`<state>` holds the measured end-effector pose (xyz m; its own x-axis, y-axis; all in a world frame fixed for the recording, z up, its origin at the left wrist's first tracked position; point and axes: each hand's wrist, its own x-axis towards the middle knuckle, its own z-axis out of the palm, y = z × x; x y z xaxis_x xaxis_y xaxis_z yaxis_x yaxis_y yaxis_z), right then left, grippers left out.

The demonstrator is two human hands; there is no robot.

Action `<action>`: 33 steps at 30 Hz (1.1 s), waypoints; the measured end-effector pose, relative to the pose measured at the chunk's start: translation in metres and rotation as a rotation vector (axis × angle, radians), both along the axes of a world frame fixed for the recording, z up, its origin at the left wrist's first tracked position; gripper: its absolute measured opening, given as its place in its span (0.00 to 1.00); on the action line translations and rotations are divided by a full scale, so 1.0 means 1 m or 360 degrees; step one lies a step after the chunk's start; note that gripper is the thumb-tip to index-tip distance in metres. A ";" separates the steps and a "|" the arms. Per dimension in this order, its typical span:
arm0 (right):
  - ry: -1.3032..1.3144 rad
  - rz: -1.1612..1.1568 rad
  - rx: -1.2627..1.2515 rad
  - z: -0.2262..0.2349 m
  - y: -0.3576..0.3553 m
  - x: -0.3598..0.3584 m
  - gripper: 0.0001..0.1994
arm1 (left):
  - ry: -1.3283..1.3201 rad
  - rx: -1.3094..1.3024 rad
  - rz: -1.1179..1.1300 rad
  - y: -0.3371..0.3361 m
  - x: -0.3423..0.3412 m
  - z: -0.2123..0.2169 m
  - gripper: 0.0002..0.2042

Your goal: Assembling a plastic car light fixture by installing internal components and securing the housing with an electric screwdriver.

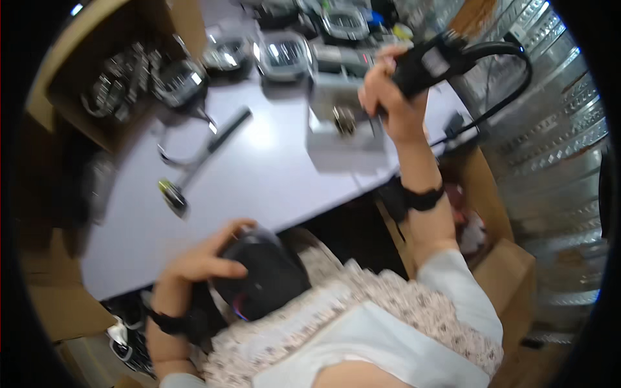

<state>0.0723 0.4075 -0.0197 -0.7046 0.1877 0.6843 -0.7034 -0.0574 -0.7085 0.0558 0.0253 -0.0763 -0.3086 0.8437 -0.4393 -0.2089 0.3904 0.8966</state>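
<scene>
My left hand (210,258) grips a rounded black part (262,275) with a smooth dome-like face, near the table's front edge and against my apron. Its thumb lies across the face, and the other fingers curl round the far rim. Raised over the right side of the table, my right hand (391,94) is closed round a black corded hand tool (430,64). A thick black cable (517,90) loops from the tool's far end and drops to the right. The picture is blurred, so the tool's exact kind cannot be made out.
A white box-like block (343,149) with a small metal piece (344,119) stands below my right hand. A long-handled tool (210,149) lies on the white table (259,187). Shiny housings (283,57) line the back; a cardboard box (48,77) of metal parts stands left.
</scene>
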 end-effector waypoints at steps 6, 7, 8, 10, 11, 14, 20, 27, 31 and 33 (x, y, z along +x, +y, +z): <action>-0.0398 -0.0099 0.0041 0.013 -0.011 -0.021 0.16 | -0.0031 0.0081 -0.0028 -0.005 0.000 -0.022 0.38; -0.0452 0.0189 0.0140 0.016 -0.009 -0.015 0.17 | -0.0179 0.0117 0.0064 -0.006 0.005 -0.029 0.38; -0.0486 0.0426 0.0232 0.023 -0.006 -0.008 0.18 | -0.0178 0.0121 0.0128 -0.009 0.009 -0.030 0.38; -0.0374 -0.0001 0.0036 0.015 -0.011 -0.003 0.17 | -0.0177 0.0142 0.0179 -0.007 0.012 -0.024 0.38; -0.0291 -0.0368 -0.0119 0.010 -0.019 -0.003 0.17 | -0.0227 0.0195 0.0315 -0.007 0.014 -0.017 0.38; -0.0084 -0.0459 -0.0075 -0.004 -0.017 0.011 0.18 | -0.0219 0.0256 0.0454 -0.005 0.027 -0.019 0.39; 0.0083 -0.0469 -0.0050 -0.018 -0.015 0.003 0.12 | -0.0308 0.0065 0.0289 0.006 0.031 -0.016 0.39; -0.0054 -0.0330 0.0005 0.009 -0.022 -0.013 0.17 | 0.0094 0.0071 0.0329 0.001 0.032 -0.008 0.35; -0.0112 -0.0357 0.0060 0.011 -0.025 -0.008 0.14 | 0.0024 0.0039 0.0333 0.006 0.037 -0.006 0.38; -0.0194 -0.0314 0.0046 -0.002 -0.023 0.001 0.13 | -0.0011 0.0002 0.0389 0.002 0.042 -0.005 0.39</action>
<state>0.0737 0.3842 -0.0217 -0.7338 0.3118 0.6035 -0.6081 0.0944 -0.7882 0.0982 0.0277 -0.0814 -0.5005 0.7451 -0.4408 -0.3029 0.3263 0.8954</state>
